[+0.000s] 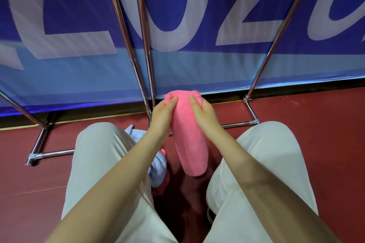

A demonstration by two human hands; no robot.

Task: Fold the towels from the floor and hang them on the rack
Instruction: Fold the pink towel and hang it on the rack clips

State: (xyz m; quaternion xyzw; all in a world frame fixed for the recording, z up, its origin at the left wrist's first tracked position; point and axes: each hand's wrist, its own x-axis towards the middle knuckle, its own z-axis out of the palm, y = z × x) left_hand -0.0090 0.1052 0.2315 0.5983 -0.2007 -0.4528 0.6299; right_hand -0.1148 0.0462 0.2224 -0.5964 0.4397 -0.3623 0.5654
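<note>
While both hands grip it from either side, the folded pink towel (187, 130) hangs in the air between the person's knees, its upper edge just in front of the foot of the chrome rack (147, 45) and its lower end dangling toward the floor. The left hand (162, 116) holds the towel's left side near the top, thumb laid over the front of the cloth and the other fingers curled out of sight behind it. The right hand (203, 114) mirrors it on the right side, thumb on the front, fingers wrapped round the back.

Below and left of the pink towel, a light blue towel (156, 165) lies bunched on the dark red floor (316, 124) against the person's left leg, with a bit of another pink cloth (163, 185) showing at its lower edge. The cream trousers (98, 163) frame the towel on both sides. The rack's slanted poles rise from low crossbars that rest on the floor behind the towel, and behind the rack stands a blue banner (197, 6) with large pale lettering.
</note>
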